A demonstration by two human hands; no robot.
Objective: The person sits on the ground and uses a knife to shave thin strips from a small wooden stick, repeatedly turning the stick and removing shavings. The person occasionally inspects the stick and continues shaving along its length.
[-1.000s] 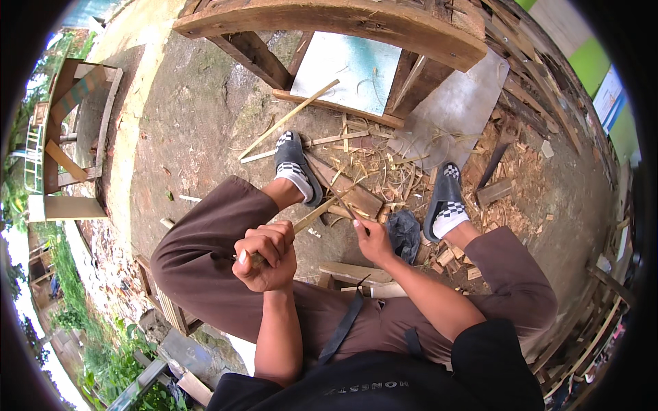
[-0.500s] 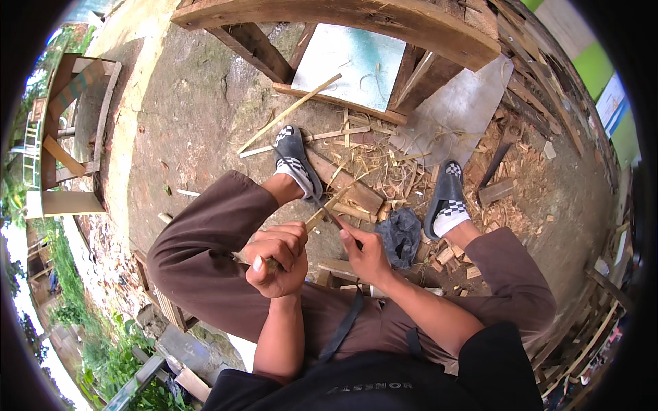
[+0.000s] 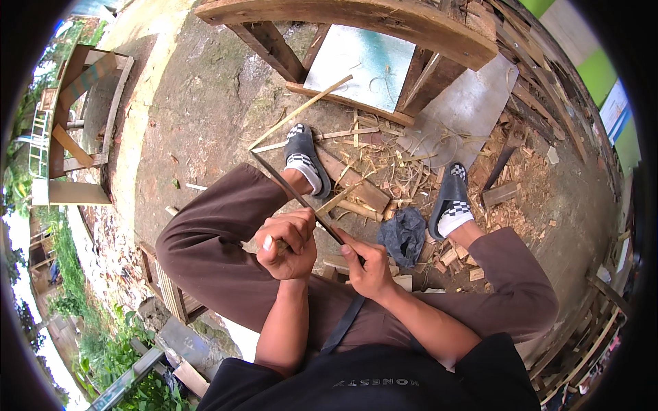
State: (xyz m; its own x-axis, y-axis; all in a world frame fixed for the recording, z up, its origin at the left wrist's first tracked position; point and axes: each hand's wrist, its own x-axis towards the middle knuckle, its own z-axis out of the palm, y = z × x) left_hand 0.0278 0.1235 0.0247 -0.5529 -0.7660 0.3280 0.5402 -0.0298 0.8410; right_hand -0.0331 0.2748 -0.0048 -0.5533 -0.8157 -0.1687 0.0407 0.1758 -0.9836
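My left hand [image 3: 286,244] is closed in a fist round a thin pale bamboo strip [image 3: 336,200], whose far part slants up and to the right. A stub of the strip shows at the thumb side. My right hand [image 3: 368,265] grips a knife [image 3: 293,194] with a long, narrow, dark blade, its handle mostly hidden in the fingers. That blade runs up and to the left, past my left knuckles, and crosses the strip just beyond the fist. From this view I cannot tell whether the edge touches the strip.
Between my slippered feet lie shavings, a flat board [image 3: 363,186] and a black plastic bag [image 3: 401,236]. A wooden bench [image 3: 356,20] stands ahead, with a pale panel [image 3: 363,65] under it. A machete-like dark tool [image 3: 498,168] lies beyond my right foot. Timber is stacked along the right.
The knife blade has swung further to the left and now lies more fully across the front of my left fist. Both hands have shifted slightly right in the picture, still gripping.
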